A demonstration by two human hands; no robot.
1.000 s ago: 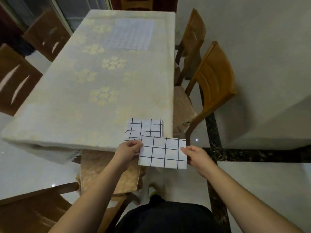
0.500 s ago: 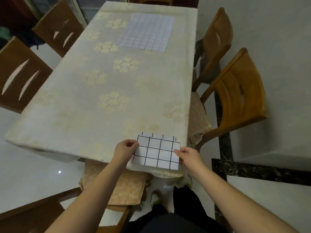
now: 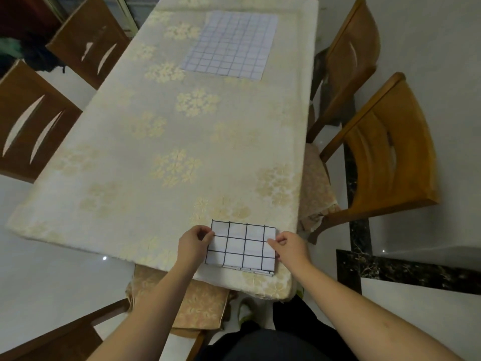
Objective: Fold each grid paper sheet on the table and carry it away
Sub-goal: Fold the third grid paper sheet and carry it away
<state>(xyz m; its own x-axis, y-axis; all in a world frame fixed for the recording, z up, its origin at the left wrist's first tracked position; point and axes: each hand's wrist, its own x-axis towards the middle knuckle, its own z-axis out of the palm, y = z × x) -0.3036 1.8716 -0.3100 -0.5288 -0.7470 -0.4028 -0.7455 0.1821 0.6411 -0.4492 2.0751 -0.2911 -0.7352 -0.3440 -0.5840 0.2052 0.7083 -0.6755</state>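
Note:
A folded grid paper (image 3: 243, 246) with bold black lines lies at the near right corner of the table (image 3: 156, 142), on top of another folded sheet whose edge (image 3: 250, 270) peeks out below it. My left hand (image 3: 194, 244) pinches the folded paper's left edge. On the paper's right edge my right hand (image 3: 290, 246) pinches it too. A large unfolded grid paper sheet (image 3: 230, 44) lies flat at the far end of the table.
The table wears a cream floral cloth. Two wooden chairs (image 3: 385, 152) stand along its right side, two darker chairs (image 3: 33, 121) on the left, and one cushioned chair (image 3: 197, 306) sits tucked under the near edge by my legs.
Both hands have carried the folded paper forward from in front of the table edge and set it over the other folded sheet. The view has moved closer to the table.

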